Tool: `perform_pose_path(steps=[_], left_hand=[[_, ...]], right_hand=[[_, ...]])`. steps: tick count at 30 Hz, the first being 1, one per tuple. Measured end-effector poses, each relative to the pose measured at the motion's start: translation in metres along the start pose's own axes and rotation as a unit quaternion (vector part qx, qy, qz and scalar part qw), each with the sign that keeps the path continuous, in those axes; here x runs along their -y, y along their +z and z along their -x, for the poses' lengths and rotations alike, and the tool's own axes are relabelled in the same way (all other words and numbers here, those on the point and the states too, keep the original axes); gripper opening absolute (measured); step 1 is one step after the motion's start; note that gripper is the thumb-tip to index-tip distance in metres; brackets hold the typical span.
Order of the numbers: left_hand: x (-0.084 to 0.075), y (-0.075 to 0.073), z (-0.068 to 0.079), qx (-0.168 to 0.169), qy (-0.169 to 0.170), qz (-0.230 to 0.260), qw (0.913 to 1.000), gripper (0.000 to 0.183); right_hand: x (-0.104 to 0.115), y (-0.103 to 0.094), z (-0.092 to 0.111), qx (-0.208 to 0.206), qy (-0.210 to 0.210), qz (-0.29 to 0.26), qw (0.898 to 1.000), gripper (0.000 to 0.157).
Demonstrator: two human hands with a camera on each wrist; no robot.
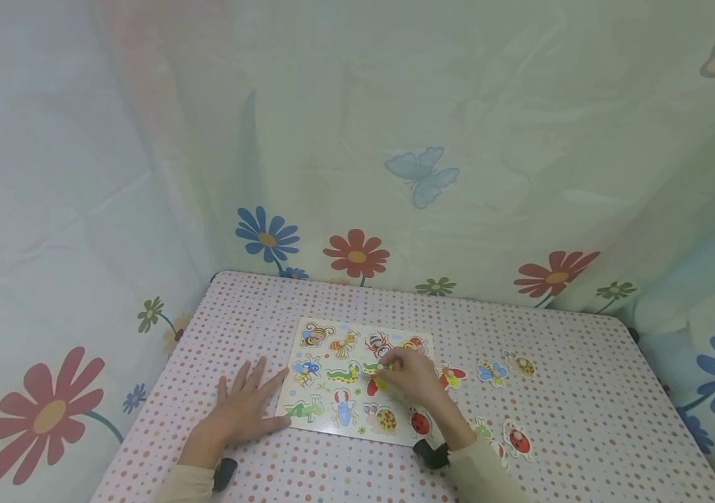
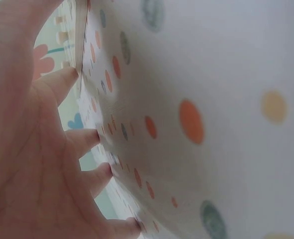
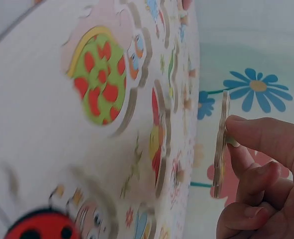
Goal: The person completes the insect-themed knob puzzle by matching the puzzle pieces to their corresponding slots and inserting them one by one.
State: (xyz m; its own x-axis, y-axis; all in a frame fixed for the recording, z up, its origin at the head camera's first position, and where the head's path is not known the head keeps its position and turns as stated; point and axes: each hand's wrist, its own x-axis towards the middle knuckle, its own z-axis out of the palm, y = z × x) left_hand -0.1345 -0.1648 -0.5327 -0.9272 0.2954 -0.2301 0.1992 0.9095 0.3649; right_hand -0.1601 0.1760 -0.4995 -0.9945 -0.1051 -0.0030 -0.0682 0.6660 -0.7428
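Observation:
A wooden peg-puzzle board (image 1: 388, 434) with insect pictures lies flat on the table. Over its middle right, my right hand (image 1: 410, 377) pinches a thin puzzle piece (image 3: 220, 149) by its small knob, between thumb and index finger. In the right wrist view the piece is edge-on, raised off the board, its picture hidden. Below it lie the cut-out places of a snail (image 3: 101, 79), a ladybug (image 3: 42, 226) and a red-and-yellow insect (image 3: 157, 144). My left hand (image 1: 237, 412) rests with fingers spread on the tablecloth, thumb and index fingertip at the board's left edge.
Right of the board lie several loose pieces: a red-and-yellow insect (image 1: 453, 377), a blue-winged insect (image 1: 492, 373), a snail (image 1: 523, 365), a ladybug (image 1: 518, 441) and a green-headed one (image 1: 484, 428). The dotted tablecloth (image 1: 590, 398) extends to the right; a flowered curtain (image 1: 332, 140) hangs behind.

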Motion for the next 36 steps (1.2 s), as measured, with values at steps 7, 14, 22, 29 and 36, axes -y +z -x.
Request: perform_pose_path(steps=[7,14,22,29,36], left_hand=[[0.0,0.001,0.001,0.001,0.002,0.0,1.0,0.093],[-0.001,-0.001,0.002,0.001,0.003,0.001,1.0,0.092],[-0.001,-0.002,0.001,0.001,0.003,-0.001,1.0,0.092],[-0.002,-0.002,0.001,0.002,0.003,-0.002,1.0,0.092],[-0.001,-0.002,0.001,-0.003,0.006,-0.004,1.0,0.092]], right_hand=[[0.012,0.016,-0.01,0.024,-0.025,0.0,0.999,0.009],[0.022,0.03,-0.019,0.045,-0.051,0.01,0.998,0.011],[0.03,0.045,-0.027,0.066,-0.042,0.03,0.996,0.012],[0.029,0.054,-0.031,0.072,-0.035,0.045,0.996,0.01],[0.029,0.056,-0.03,0.082,-0.033,0.031,0.996,0.008]])
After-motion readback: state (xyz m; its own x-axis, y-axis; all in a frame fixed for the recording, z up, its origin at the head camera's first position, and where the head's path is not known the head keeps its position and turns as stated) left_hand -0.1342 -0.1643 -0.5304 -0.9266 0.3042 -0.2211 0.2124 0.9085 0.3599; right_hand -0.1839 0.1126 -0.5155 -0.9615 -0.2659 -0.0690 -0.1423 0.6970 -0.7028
